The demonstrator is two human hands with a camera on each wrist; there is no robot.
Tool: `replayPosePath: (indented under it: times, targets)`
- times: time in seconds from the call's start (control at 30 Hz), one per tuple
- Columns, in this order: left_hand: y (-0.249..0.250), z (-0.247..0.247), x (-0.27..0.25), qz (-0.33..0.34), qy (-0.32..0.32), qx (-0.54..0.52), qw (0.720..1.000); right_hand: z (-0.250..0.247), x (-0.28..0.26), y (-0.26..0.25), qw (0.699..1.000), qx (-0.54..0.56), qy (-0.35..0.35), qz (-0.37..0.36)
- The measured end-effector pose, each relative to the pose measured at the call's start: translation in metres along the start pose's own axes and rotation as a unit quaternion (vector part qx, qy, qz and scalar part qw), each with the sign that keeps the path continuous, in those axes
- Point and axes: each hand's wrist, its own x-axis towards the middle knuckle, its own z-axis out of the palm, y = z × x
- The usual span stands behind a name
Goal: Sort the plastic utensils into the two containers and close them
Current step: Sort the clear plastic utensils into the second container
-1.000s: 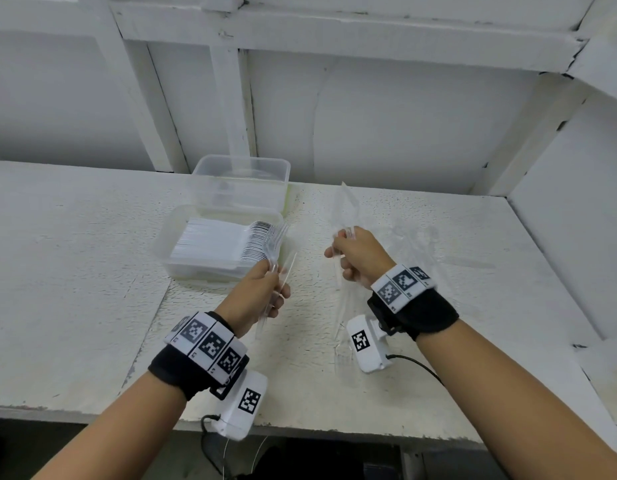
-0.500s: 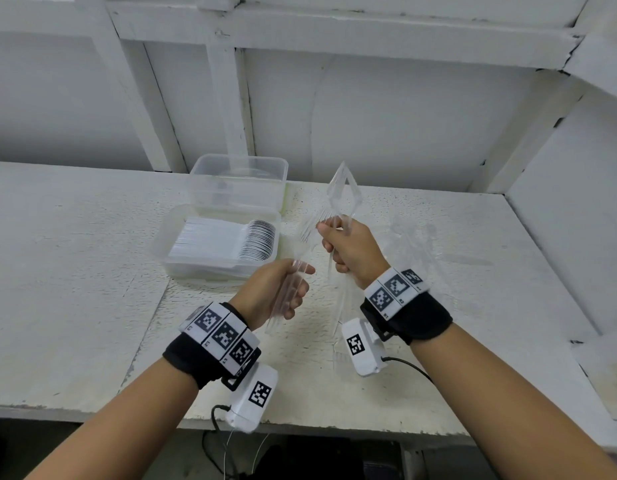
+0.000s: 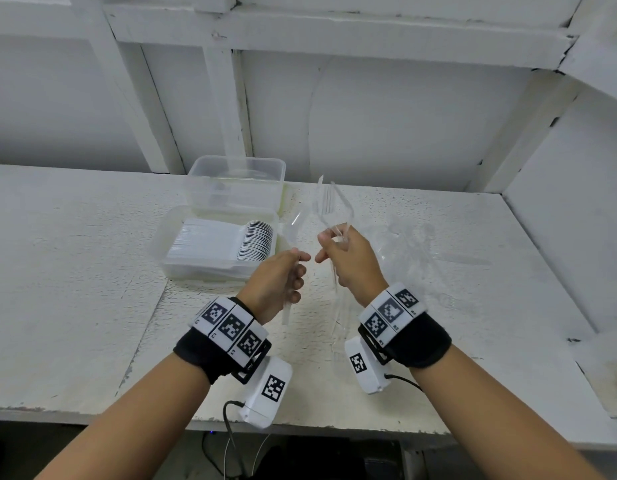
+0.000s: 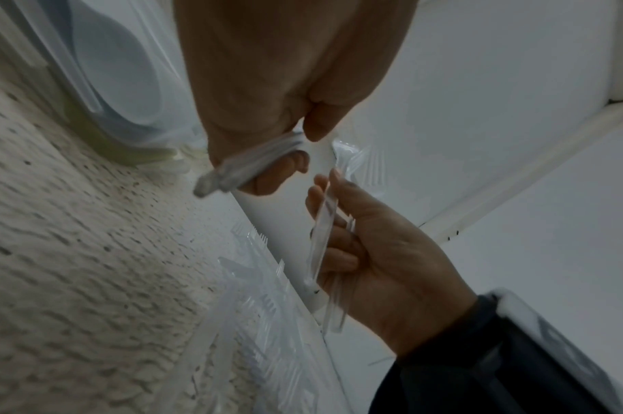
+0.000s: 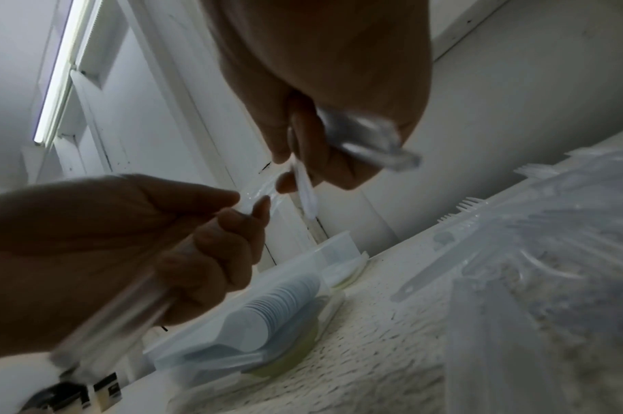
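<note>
Clear plastic utensils (image 3: 329,216) are being held above the white table (image 3: 75,271) in both hands, which are sitting close together near the middle of the scene. The right hand (image 3: 348,261) is curling its fingers round a small bundle of them, with the upper ends fanning out toward the far wall and the handles hanging down past the wrist. The left hand (image 3: 277,282) is pinching another clear utensil (image 3: 289,258) between thumb and fingers, its other fingers curling loosely below; the piece is slanting up and away, and blur is making its type impossible to tell. To the left of the hands, the near container (image 3: 168,237) is standing open on the table and is holding a tidy row of white spoons (image 3: 227,240) lying on their sides. Just behind it, touching or almost touching, the far container (image 3: 236,168) is also standing open. A loose heap of clear forks (image 5: 536,252) is lying on the table to the right of the hands.
</note>
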Motion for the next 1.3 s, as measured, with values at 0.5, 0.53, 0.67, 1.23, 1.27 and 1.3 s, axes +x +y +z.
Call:
replayPosePath:
  times: [0.5,0.53,0.67,1.23,1.27,1.3]
  targets:
    - [-0.01,0.003,0.005,0.043,0.056,-0.102,0.992,0.012,-0.014,0.021,0.999,0.017,0.03,-0.023]
    - [-0.01,0.003,0.005,0.043,0.053,-0.105,0.992,0.013,-0.014,0.02,0.999,0.008,0.034,-0.028]
    - [-0.012,0.004,0.008,0.041,0.042,-0.088,0.994,0.02,-0.013,0.014,0.998,-0.013,0.041,-0.039]
    - [-0.016,0.003,0.003,0.035,0.022,0.016,0.999,0.013,-0.015,-0.005,0.993,0.04,-0.07,0.081]
    - [-0.015,0.003,0.002,0.037,0.026,0.022,0.999,0.012,-0.016,-0.005,0.994,0.039,-0.07,0.077]
    - [-0.015,0.003,0.002,0.039,0.03,0.02,0.999,0.011,-0.017,-0.006,0.994,0.045,-0.065,0.076]
